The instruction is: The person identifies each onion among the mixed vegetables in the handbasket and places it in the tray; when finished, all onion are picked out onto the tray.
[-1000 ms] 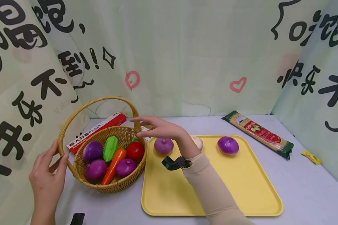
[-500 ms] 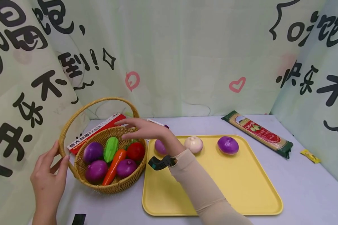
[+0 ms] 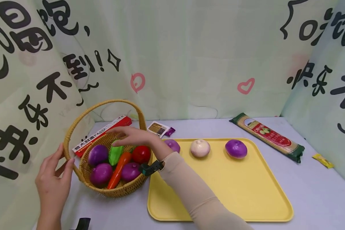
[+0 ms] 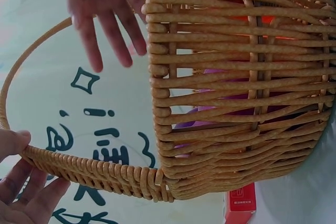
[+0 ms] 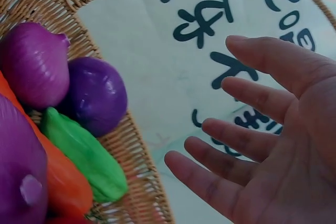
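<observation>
I've got L hand (image 3: 53, 180) pinching the L side of the handle (image 3: 115, 101) btwn thumb & fingers. Basket (image 3: 123, 191) is on the L part of the worktop (image 3: 313, 191), just beside the L edge of the yellow tray (image 3: 224, 191). R hand (image 3: 136, 136) grips nothing: fingers extended, a bit apart, over the basket; my R wrist view shows it apart from the veg. Nearest it in head view: green veg (image 3: 115, 155). Also in basket: carrot (image 3: 119, 171), tomato (image 3: 141, 154) twd the tray, & 3 purple onions (image 3: 101, 175). Tray has a white onion (image 3: 200, 148) along its back edge, plus a shiny purple veg (image 3: 236, 149) nr its back R corner. Red pasta box (image 3: 103, 131) lies behind basket, nr worktop's back L corner; pasta bag (image 3: 267, 136) slants nr back R corner.
</observation>
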A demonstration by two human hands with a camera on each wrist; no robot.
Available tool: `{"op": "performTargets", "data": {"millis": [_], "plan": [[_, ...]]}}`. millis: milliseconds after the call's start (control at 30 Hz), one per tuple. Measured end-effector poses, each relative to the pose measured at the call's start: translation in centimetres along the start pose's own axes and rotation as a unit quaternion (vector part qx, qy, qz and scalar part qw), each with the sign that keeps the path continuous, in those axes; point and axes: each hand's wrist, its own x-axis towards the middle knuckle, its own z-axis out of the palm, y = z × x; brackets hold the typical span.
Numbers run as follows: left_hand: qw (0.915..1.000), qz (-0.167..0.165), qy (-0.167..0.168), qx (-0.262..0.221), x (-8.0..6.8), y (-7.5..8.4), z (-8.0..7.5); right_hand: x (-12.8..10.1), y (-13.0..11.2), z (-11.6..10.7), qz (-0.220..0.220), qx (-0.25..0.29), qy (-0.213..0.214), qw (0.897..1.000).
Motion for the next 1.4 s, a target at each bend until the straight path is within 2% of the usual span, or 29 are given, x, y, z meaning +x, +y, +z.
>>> {"op": "performTargets", "data": {"millis": [200, 500, 667, 933, 1100, 1400], "plan": [[1.0000, 0.003, -0.004, -0.006, 0.2, 0.0, 0.2, 1.6, 0.3, 0.7, -0.008, -0.008, 0.001, 1.000], [0.9996, 0.015, -0.007, -0.022, 0.3, 0.1, 0.6, 3.6, 1.4, 1.9, 0.036, -0.027, 0.025, 0.999], [0.9998, 0.013, -0.010, -0.015, 0.3, 0.3, 0.6, 4.3, 2.1, 2.2, 0.052, -0.011, 0.038, 0.998], [0.9998, 0.007, -0.006, -0.015, 0.0, 0.4, 0.6, 5.9, 2.9, 3.5, 0.071, -0.024, 0.036, 0.997], [1.0000, 0.004, -0.003, -0.002, -0.2, 0.0, 0.6, 6.5, 2.9, 4.3, 0.089, -0.037, 0.044, 0.994], [1.0000, 0.000, 0.006, 0.001, -0.1, -0.3, 0.4, 7.8, 2.3, 5.0, 0.081, -0.061, 0.042, 0.994]]}}
